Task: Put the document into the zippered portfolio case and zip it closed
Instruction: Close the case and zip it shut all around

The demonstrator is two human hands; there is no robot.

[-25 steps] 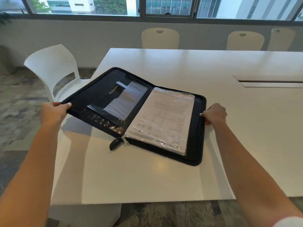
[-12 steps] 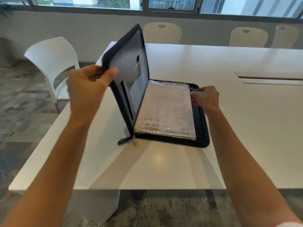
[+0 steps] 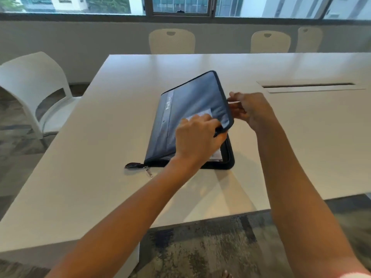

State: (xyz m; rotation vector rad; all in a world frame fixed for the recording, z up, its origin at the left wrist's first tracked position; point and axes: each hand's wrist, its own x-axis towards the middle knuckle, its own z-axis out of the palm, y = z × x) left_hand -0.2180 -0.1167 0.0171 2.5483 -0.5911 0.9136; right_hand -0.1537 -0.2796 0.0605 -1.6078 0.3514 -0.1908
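The dark blue portfolio case point(image 3: 188, 109) lies on the white table point(image 3: 100, 187), its cover folded down almost flat over the base. My left hand point(image 3: 197, 139) grips the cover's near right corner, still lifted a little. A sliver of the document point(image 3: 217, 153) in its clear sleeve shows in the gap under that corner. My right hand point(image 3: 249, 109) is at the case's right edge, fingers curled beside the cover rim; whether it grips it is unclear. The zipper pull point(image 3: 147, 171) and its black tab point(image 3: 133, 165) lie loose on the table at the case's near left corner.
A white chair point(image 3: 34, 85) stands left of the table. Three beige chairs point(image 3: 171, 41) line the far side under the windows. A cable slot point(image 3: 309, 86) is cut into the tabletop at the right. The table's near edge is close to me.
My left hand has swung the cover from upright down over the document, which is now almost hidden. My right hand has stayed at the case's right edge.
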